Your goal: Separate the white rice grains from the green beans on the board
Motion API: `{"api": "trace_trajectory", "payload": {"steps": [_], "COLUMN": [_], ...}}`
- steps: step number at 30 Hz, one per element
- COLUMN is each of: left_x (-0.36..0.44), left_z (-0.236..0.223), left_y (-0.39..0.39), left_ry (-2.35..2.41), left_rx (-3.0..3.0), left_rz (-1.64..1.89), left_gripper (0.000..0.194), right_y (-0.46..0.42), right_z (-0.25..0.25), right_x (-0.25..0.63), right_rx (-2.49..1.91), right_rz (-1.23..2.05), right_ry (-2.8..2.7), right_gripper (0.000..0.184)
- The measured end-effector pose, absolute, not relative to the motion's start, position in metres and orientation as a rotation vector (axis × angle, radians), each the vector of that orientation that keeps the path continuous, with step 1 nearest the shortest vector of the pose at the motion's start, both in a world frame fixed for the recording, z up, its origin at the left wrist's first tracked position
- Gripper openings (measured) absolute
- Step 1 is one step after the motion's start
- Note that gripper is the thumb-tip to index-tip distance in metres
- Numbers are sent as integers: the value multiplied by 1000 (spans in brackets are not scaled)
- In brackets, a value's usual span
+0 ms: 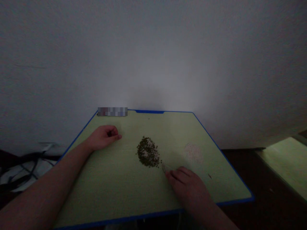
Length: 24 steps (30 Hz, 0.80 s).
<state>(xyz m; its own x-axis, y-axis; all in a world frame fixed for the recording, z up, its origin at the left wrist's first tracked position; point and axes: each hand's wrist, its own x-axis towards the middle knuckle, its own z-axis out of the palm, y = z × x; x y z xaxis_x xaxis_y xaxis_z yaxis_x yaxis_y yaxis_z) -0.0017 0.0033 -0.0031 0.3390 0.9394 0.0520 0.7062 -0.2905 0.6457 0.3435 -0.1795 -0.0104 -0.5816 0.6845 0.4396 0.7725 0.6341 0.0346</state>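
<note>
Dark grains (145,156) lie well inside the blue edging (235,201).

On the surface (107,185), a seed heap (145,156) lies between the left hand (105,137) and right hand (185,180), left of a grain pile (193,153).

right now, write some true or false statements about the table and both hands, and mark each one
1. The right hand holds a thin tool. True.
2. The left hand is apart from the pile of dark grains. True.
3. The right hand rests on top of the pile of dark grains. False: it is beside it.
4. A pale patch lies on the table, right of the pile. True.
5. The table has a red border. False: it has blue edging.
</note>
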Motion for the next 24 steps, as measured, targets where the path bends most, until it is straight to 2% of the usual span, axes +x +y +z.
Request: {"api": "trace_trajectory", "payload": {"steps": [4,14,24], "left_x": [0,1,3], "left_z": [-1,-1,1], "left_y": [3,1,0], "left_ry": [1430,1435,1430], "left_rx": [2093,2051,2064], "left_rz": [586,589,593], "left_gripper": [30,31,32], "right_y": [-175,-179,-166], "right_z": [-14,-11,-11], "right_x": [354,332,347], "right_rx": [-1270,-1220,-1401], "right_rz": [-376,-306,-353], "right_ry": [-2408,-2516,-2419], "right_gripper": [28,34,29]}}
